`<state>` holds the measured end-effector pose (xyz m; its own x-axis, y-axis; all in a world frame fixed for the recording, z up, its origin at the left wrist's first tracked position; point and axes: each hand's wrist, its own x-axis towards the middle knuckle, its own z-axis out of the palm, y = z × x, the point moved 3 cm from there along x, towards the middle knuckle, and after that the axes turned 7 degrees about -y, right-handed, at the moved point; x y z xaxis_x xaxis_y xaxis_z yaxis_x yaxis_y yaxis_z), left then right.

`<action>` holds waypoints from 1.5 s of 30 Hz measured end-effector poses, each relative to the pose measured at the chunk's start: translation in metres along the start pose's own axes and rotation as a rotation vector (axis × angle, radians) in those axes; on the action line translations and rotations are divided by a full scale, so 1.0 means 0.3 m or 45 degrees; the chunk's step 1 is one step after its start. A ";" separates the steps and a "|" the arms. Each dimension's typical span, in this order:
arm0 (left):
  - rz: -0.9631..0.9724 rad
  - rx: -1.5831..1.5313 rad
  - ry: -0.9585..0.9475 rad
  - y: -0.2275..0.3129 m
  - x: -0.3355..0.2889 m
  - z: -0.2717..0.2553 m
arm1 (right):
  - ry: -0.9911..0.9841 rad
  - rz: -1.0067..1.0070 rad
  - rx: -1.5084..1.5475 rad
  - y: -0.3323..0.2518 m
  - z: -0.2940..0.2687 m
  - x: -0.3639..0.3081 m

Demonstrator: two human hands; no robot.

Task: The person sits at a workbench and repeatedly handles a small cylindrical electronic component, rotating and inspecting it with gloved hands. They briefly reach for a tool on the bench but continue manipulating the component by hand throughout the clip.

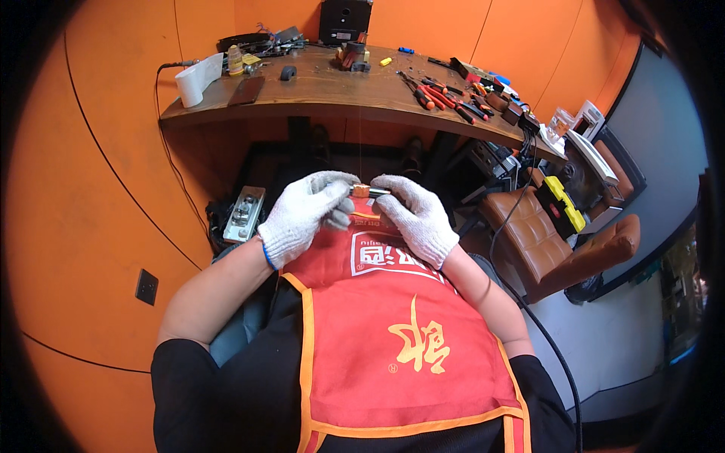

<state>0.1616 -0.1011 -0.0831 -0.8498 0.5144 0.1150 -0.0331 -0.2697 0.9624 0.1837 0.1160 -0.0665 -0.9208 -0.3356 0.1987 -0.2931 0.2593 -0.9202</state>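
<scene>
Both grips, left hand (306, 215) and right hand (415, 215), pinch a small, indistinct copper-coloured part (362, 191).

A repair workshop: a wooden workbench (332, 90) against orange walls (83, 196) carries pliers (423, 94), screwdrivers (472, 109) and loose electrical parts (351, 57).

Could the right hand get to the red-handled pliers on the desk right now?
Probably not at once: the right hand and left hand both pinch a small metal part, though nothing blocks the pliers.
</scene>
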 end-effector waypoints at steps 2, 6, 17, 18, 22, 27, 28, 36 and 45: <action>-0.093 -0.081 -0.084 0.002 -0.007 -0.010 | 0.048 -0.106 -0.017 -0.006 0.006 -0.002; -0.046 -0.146 -0.023 -0.011 0.007 0.007 | 0.068 -0.084 0.091 -0.006 0.003 -0.010; -0.167 -0.087 -0.020 -0.017 -0.004 0.022 | 0.083 -0.107 0.022 0.015 0.004 0.000; -0.114 -0.070 0.007 -0.017 0.001 0.025 | 0.038 -0.070 0.153 0.019 0.001 -0.004; -0.046 0.002 0.051 -0.013 0.007 0.032 | -0.049 0.079 0.214 0.023 -0.002 -0.003; -0.227 -0.094 -0.028 -0.008 -0.018 0.035 | 0.079 -0.206 -0.112 -0.004 0.011 -0.006; -0.175 -0.057 -0.033 -0.003 -0.018 0.037 | 0.095 -0.214 -0.158 -0.007 0.008 -0.009; 0.040 0.250 0.006 0.001 -0.007 0.056 | -0.066 0.093 0.103 0.007 -0.006 -0.008; -0.237 -0.069 -0.033 0.005 -0.023 0.040 | 0.103 -0.250 -0.325 -0.021 -0.005 -0.019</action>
<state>0.1737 -0.0951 -0.0795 -0.8126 0.5800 -0.0569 -0.2175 -0.2112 0.9529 0.1903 0.1177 -0.0615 -0.8546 -0.3313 0.3999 -0.5130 0.4188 -0.7493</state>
